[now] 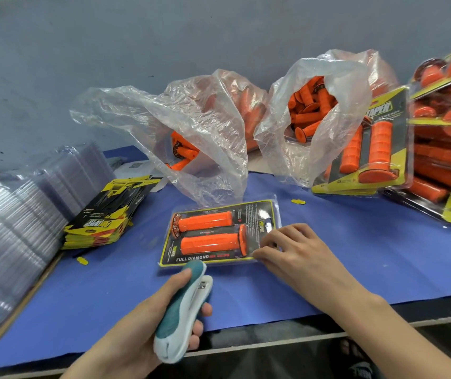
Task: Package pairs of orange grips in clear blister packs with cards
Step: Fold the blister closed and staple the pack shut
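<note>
Head view: left hand (147,318) grips teal stapler (182,307) just before blister pack (264,214).
Right hand (298,253): pinches pack's right corner.
Pack: two orange grips (208,243) over printed card (205,259).
Bags (325,86) beyond: loose orange grips.

Clear blister pack (208,259), two orange grips (205,220) inside, flat on blue table (355,255); right hand (295,253) holds its right end; left hand (147,321) grips teal-white stapler (180,305), nose at pack's near edge
</note>
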